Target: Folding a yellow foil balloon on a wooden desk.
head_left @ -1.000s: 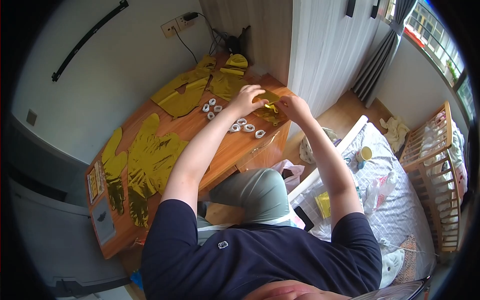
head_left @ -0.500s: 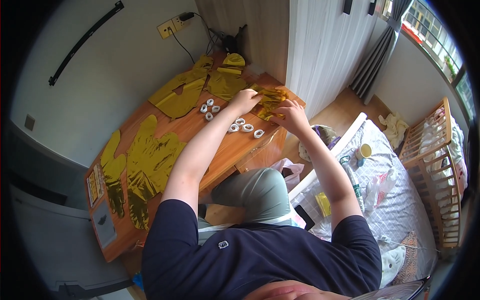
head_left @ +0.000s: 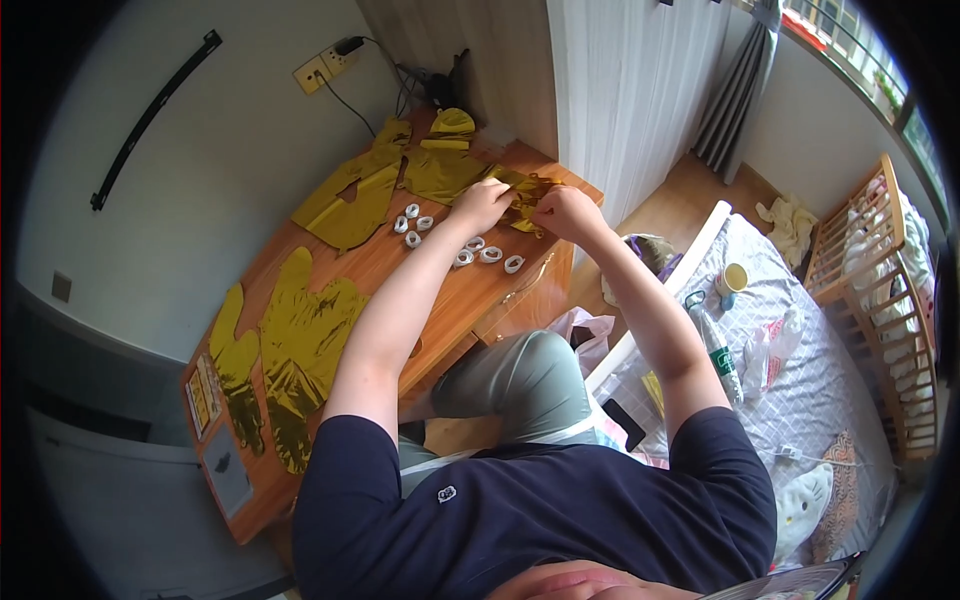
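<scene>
Hands, left hand [head_left: 481, 205] and right hand [head_left: 562, 211], seemingly pinch crinkled gold foil piece [head_left: 522, 190] above small white rings [head_left: 478, 250].

The foil balloon piece [head_left: 520, 190] between the hands is shiny gold, as are the flat foil balloons [head_left: 300, 350] spread over the reddish-brown wooden desk [head_left: 460, 300]. The small tape rolls [head_left: 480, 250] are white. The person's T-shirt [head_left: 540, 510] is navy with a small white mark, the trousers [head_left: 510, 375] grey-green. The bedsheet [head_left: 800, 370] is pale grey with a fine check; the curtain [head_left: 630, 80] is white.
</scene>
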A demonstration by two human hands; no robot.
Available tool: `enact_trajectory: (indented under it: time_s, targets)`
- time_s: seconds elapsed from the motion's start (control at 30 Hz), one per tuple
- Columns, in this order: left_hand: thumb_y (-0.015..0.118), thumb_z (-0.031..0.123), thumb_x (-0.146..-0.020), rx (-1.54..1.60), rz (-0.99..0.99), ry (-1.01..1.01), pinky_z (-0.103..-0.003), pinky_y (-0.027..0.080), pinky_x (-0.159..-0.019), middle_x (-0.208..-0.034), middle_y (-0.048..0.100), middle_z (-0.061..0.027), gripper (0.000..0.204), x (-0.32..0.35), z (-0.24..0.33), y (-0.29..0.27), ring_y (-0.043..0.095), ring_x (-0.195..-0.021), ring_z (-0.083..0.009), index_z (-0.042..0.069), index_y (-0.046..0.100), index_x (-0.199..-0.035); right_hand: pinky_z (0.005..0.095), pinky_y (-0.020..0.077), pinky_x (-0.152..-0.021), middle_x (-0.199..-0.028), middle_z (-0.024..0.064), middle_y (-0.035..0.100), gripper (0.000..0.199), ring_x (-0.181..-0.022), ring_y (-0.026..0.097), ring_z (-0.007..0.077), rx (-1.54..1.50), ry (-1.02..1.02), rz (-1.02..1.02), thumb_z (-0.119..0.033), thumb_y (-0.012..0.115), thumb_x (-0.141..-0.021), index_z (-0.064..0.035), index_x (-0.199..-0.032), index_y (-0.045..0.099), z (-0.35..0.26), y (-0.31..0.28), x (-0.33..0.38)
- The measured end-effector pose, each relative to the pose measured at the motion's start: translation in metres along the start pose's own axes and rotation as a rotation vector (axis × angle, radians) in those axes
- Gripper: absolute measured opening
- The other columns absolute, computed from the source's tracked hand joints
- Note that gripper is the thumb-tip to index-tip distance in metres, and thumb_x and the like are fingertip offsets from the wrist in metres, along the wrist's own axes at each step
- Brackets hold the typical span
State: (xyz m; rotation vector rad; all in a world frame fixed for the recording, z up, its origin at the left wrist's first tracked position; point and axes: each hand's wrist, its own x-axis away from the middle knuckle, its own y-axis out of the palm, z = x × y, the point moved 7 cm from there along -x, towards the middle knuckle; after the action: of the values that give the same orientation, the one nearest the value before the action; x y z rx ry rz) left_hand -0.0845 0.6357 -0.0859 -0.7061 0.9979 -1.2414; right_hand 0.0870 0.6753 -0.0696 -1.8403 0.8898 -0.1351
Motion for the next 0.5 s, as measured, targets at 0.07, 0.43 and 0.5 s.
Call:
enact_trajectory:
  time_s: [0.07,0.43,0.5]
  targets:
    - [0.054,0.034,-0.103,-0.032,0.029,0.038,-0.044,0.05,-0.097,-0.122,0.067,-0.0128,0.033,0.0,0.0,0.002,0.062,-0.116,-0.0353,0.008,0.07,-0.116,0.0407,0.0565,-0.074,-0.083,0.0121,0.074,0.015,-0.079,0.07,0.0302,-0.042,0.073,-0.076,-0.021,0.077,-0.079,-0.0104,-0.088,0.081,0.007,0.002,-0.007]
    - [0.053,0.027,-0.102,0.001,0.05,0.062,-0.044,0.049,-0.1,-0.124,0.065,-0.0141,0.028,0.002,0.003,0.007,0.06,-0.119,-0.036,0.007,0.067,-0.118,0.0359,0.0574,-0.076,-0.087,0.0124,0.076,0.019,-0.08,0.073,0.0265,-0.251,-0.087,-0.102,-0.013,0.077,-0.078,-0.0073,-0.096,0.079,0.009,-0.005,-0.028]
    - [0.054,0.026,-0.101,-0.009,0.044,0.06,-0.044,0.049,-0.099,-0.123,0.065,-0.0145,0.027,0.005,0.002,0.007,0.06,-0.119,-0.0363,0.007,0.067,-0.116,0.0352,0.0577,-0.077,-0.088,0.0123,0.076,0.019,-0.082,0.073,0.0261,-0.247,-0.064,-0.122,-0.012,0.077,-0.079,-0.0067,-0.097,0.079,0.004,-0.004,-0.028]
